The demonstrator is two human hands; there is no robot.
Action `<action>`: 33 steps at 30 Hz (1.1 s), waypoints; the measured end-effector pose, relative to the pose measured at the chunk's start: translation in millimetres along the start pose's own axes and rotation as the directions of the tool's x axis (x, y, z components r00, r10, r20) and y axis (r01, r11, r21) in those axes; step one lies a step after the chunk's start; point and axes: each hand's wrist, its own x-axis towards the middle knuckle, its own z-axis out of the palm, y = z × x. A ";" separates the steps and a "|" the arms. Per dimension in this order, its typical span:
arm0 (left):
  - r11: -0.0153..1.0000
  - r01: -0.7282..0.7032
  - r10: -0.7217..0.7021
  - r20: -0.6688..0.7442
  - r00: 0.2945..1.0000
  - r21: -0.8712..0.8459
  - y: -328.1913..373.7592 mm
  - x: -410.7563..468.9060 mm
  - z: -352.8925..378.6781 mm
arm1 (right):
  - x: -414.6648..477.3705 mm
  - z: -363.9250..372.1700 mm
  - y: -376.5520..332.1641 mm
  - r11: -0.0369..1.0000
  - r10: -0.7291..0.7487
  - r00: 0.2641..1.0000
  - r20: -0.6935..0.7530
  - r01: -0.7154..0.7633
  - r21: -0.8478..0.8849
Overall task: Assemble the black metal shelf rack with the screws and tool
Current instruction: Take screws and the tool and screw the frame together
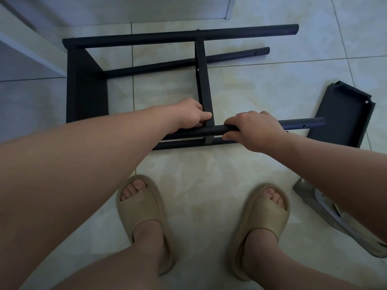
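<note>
Black metal forms the shelf rack (pixel 87 86), which lies on its side on pale floor tiles (pixel 251 84), just ahead of a standing person's feet in beige sandals (pixel 144 216).

Both bare arms reach forward and down. The left hand (pixel 188 114) pinches the near end of the middle shelf panel (pixel 204 80), thumb pressed on its facing side and fingers tucked behind it. A thin pale tip shows just below that thumb; what it is cannot be told. The right hand (pixel 257 130) wraps around the near post (pixel 303 124), fingers curled over the top and thumb underneath, close beside the left hand's hold, where panel and post meet.

Right of the right hand's grip, the post runs on to a free rounded end with small holes along it. That end overlaps the edge of a loose shelf tray (pixel 343 114), which lies apart from the rack. Beyond both grips, the middle panel stretches away to the far post (pixel 182 35). Left of the grips, the rack's end panel stands near white furniture (pixel 31 49). Open tile lies between the grips and the sandals. A grey object (pixel 326 210) lies on the floor under the right forearm, partly hidden by it.
</note>
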 end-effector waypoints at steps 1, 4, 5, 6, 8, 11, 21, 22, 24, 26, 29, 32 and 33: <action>1.000 -0.002 0.002 0.000 1.000 0.003 -0.9 0.8 -0.2 | -0.2 -0.3 -0.4 1.000 0.000 1.000 0.000 0.000 -0.004; 1.000 -0.003 0.003 0.003 1.000 -0.018 -2.6 3.1 -0.1 | -1.6 0.0 -1.6 1.000 0.005 1.000 0.003 -0.005 -0.009; 1.000 -0.004 0.004 0.000 1.000 -0.023 -2.5 2.7 0.0 | -1.8 -0.1 -2.2 1.000 0.010 1.000 0.010 -0.010 -0.011; 1.000 -0.005 0.005 -0.005 1.000 -0.023 -2.3 1.9 0.4 | -2.1 -0.5 -2.9 1.000 0.016 1.000 0.018 -0.016 -0.017; 1.000 -0.001 0.001 -0.020 1.000 -0.018 -1.5 -0.8 1.9 | -3.0 -0.6 -4.3 0.999 0.030 0.999 0.032 -0.028 -0.037; 1.000 0.014 -0.015 -0.053 0.999 -0.005 2.6 -7.7 4.5 | -7.1 -1.7 -7.0 0.996 0.045 0.998 0.051 -0.041 -0.083; 0.782 -0.109 0.362 -0.304 0.881 0.614 73.5 -47.9 21.4 | -104.0 -16.0 58.1 0.987 0.065 0.998 0.002 -0.064 -0.146; 0.718 -0.167 0.433 -0.246 0.867 0.675 84.7 -50.6 31.9 | -120.2 -14.4 72.1 0.983 0.088 0.996 0.000 -0.087 -0.162; 0.556 -0.283 0.548 -0.089 0.832 0.782 104.9 -56.3 61.1 | -153.6 -7.4 101.5 0.969 0.137 0.991 -0.001 -0.135 -0.205; 0.395 -0.406 0.625 0.082 0.776 0.824 119.1 -62.6 97.0 | -188.6 5.4 130.5 0.956 0.173 0.985 0.006 -0.167 -0.243; 0.252 -0.562 0.649 0.293 0.702 0.788 127.7 -71.0 155.2 | -241.0 31.7 169.7 0.953 0.229 0.973 0.020 -0.219 -0.211; 0.454 -0.583 0.484 0.363 0.796 0.673 125.9 -70.8 209.4 | -275.4 61.3 202.1 0.955 0.281 0.957 0.066 -0.272 -0.118; 0.557 -0.537 0.394 0.367 0.843 0.634 124.2 -67.9 224.9 | -281.2 71.0 209.9 0.953 0.301 0.950 0.088 -0.294 -0.077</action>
